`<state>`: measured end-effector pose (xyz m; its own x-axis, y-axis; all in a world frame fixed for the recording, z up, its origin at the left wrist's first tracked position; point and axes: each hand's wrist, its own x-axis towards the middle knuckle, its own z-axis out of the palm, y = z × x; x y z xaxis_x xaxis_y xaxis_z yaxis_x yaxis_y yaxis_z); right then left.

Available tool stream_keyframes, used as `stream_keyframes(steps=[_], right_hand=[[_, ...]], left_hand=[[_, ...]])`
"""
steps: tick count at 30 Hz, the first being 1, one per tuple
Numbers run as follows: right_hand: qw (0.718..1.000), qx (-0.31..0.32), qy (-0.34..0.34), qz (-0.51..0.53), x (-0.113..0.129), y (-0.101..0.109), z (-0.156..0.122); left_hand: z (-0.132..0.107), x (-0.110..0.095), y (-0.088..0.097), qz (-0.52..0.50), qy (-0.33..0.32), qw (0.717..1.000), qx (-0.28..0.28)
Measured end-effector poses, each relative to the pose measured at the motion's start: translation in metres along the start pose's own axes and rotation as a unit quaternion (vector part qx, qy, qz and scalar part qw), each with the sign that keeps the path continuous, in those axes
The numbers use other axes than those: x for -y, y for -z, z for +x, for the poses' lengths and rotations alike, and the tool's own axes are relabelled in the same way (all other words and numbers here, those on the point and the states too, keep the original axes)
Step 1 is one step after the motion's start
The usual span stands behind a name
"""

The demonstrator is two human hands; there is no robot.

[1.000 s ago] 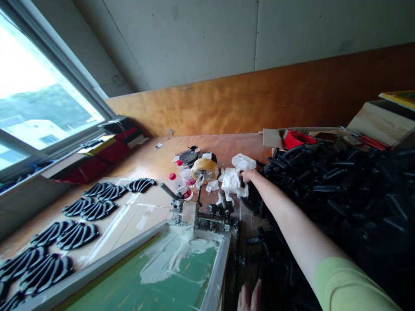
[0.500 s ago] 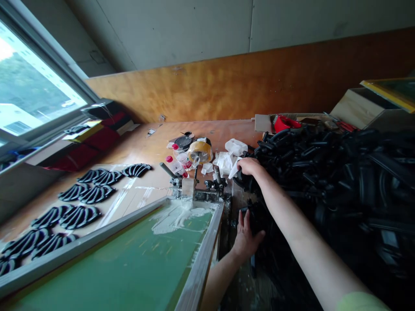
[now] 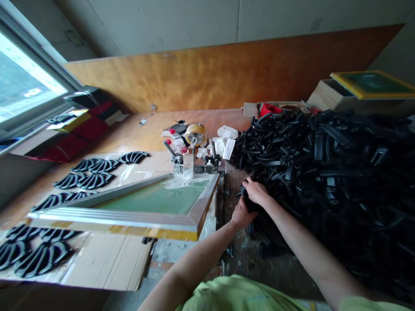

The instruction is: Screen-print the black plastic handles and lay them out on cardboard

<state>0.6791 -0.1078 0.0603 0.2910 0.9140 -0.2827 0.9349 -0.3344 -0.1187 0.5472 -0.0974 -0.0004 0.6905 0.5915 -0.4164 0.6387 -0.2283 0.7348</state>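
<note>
At the near left edge of the dark heap, my left hand [image 3: 241,214] and my right hand [image 3: 255,191] are close together around a black plastic part [image 3: 248,202]. The fingers of both are closed on it, and much of its shape is hidden by them. Beside them rises a large pile of black curved plastic parts [image 3: 292,151]. To the left, a screen-printing frame [image 3: 155,218] with green mesh [image 3: 145,198] stands tilted up on a hinge clamp [image 3: 197,166]. White paste [image 3: 186,181] is smeared at the mesh's far end.
Rows of black curved parts [image 3: 94,180] lie on cardboard [image 3: 106,263] at left. Behind the clamp are a tape roll [image 3: 196,134], red-capped bottles [image 3: 177,140] and crumpled white tissue [image 3: 227,131]. A yellow-edged frame [image 3: 372,86] rests on a box [image 3: 327,95] at back right.
My right hand has left the white tissue and come nearer, joining my left hand at the black part. The view has shifted, and the printing frame shows more of its near edge.
</note>
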Motion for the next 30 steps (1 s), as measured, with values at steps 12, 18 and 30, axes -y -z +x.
stream_keyframes(steps=[12, 18, 30], right_hand=[[0.987, -0.07, -0.117, 0.088, -0.015, -0.001, -0.103], [0.947, -0.15, -0.003, 0.285, 0.072, -0.015, -0.077], [0.955, -0.181, 0.146, 0.183, 0.217, -0.063, 0.015]], left_hand=[[-0.094, 0.03, 0.028, 0.034, -0.162, 0.986, 0.031], [-0.154, 0.076, 0.1, -0.085, -0.124, 0.989, 0.001], [-0.227, 0.251, 0.225, -0.184, 0.026, 0.975, -0.119]])
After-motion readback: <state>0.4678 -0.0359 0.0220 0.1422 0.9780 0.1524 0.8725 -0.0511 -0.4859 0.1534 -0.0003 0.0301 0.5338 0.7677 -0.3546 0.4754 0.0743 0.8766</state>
